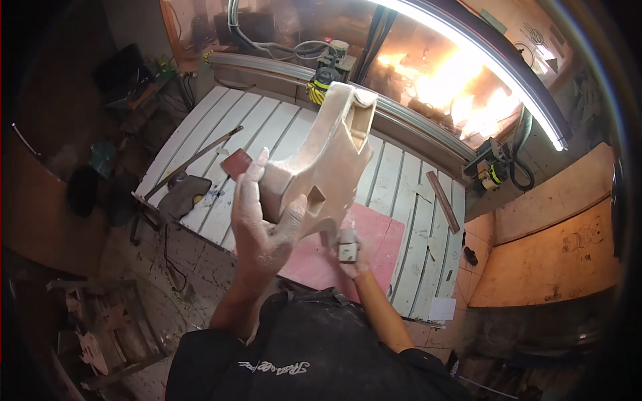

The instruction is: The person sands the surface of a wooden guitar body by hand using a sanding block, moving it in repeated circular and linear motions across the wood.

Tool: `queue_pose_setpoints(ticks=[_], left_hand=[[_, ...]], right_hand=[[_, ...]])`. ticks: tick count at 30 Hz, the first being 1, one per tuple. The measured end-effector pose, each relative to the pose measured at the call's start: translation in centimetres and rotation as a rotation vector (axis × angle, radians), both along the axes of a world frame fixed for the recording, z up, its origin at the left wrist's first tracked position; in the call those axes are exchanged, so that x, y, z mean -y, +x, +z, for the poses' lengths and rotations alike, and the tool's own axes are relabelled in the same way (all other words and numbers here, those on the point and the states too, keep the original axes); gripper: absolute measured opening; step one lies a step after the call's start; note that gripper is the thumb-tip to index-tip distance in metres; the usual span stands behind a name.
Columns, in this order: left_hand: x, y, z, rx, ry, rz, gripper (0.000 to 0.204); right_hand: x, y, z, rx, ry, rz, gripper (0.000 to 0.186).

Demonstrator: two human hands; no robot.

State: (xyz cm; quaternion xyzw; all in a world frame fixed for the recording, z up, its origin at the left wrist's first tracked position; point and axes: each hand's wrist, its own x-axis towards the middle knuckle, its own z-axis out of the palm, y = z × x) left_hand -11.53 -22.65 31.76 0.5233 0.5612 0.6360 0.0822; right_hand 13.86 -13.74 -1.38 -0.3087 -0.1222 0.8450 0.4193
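Tilted up above the table is a pale, unpainted wooden piece (328, 160) with curved edges and cut-out cavities, like a guitar body. My left hand (261, 214), coated in white dust, grips its near left part, fingers along the outside and thumb across the face. Lower down, close to its bottom end, my right hand (352, 262) is closed round a small pale block (347, 246), which looks like a sanding block. Some of the right fingers are hidden, and I cannot tell whether the block touches the wood. Beneath both hands lies a pink-red sheet (381, 240).
A white slatted table (414, 220) spans the middle. On it are a dark grey tool (186, 195), a long thin bar (204, 150), a reddish square (235, 163) and a wooden strip (443, 200). A machine rail (281, 72) runs behind; a wooden frame (110, 327) stands at lower left.
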Motion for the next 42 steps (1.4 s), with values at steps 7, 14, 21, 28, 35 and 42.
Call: queue_pose_setpoints(ticks=[7,14,21,28,35,42], left_hand=[[-2.0,-0.4,1.6,-0.338,-0.144,-0.127,0.065],[-4.5,2.9,-2.2,-0.393,-0.396,-0.315,0.071],[-7.1,5.3,-2.8,-0.462,-0.346,-0.451,0.067],[-9.9,7.2,-1.5,-0.557,-0.239,-0.537,0.071],[-13.2,9.1,-4.3,-0.566,-0.212,-0.507,0.075],[-13.4,9.2,-4.7,-0.530,-0.388,-0.460,0.070]], right_hand=[[3.7,-0.8,3.6,0.271,-0.145,0.050,0.033],[1.5,0.1,19.1,0.554,0.427,-0.517,0.033],[1.3,-0.9,25.9,0.611,0.895,-0.510,0.040],[-0.4,-0.4,25.2,0.698,0.973,-0.612,0.039],[-2.1,1.0,23.4,0.762,0.801,-0.567,0.038],[-1.2,-1.2,25.6,1.280,1.118,-0.648,0.026]])
